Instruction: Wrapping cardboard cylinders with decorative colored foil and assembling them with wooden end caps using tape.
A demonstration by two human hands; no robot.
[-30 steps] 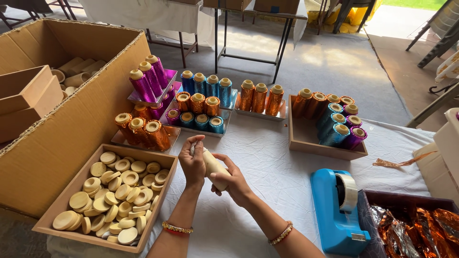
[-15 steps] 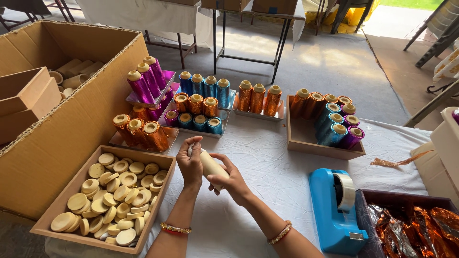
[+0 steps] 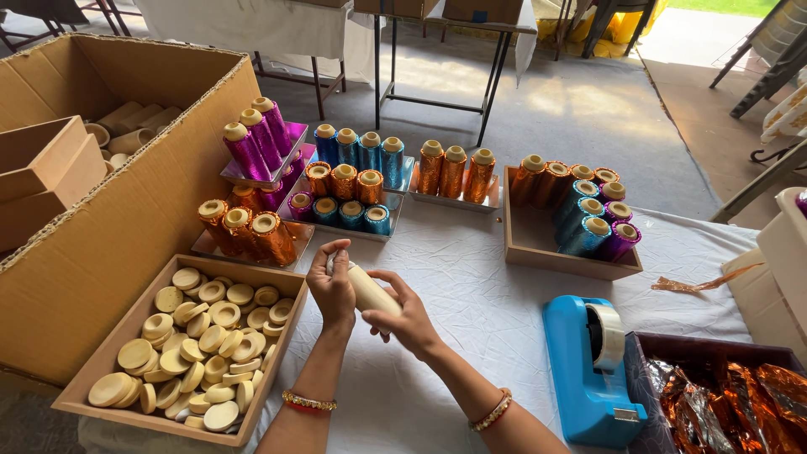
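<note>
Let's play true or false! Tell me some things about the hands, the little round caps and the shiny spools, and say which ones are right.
1. Both hands hold a cream tube: the left hand and the right hand grip the cream tube. True.
2. The wooden tray of round caps lies to the right of the hands. False: it lies to their left.
3. The tape dispenser is blue. True.
4. All the shiny spools are green. False: they are purple, blue, orange and copper.
5. The big cardboard box stands left of the tray. True.
</note>
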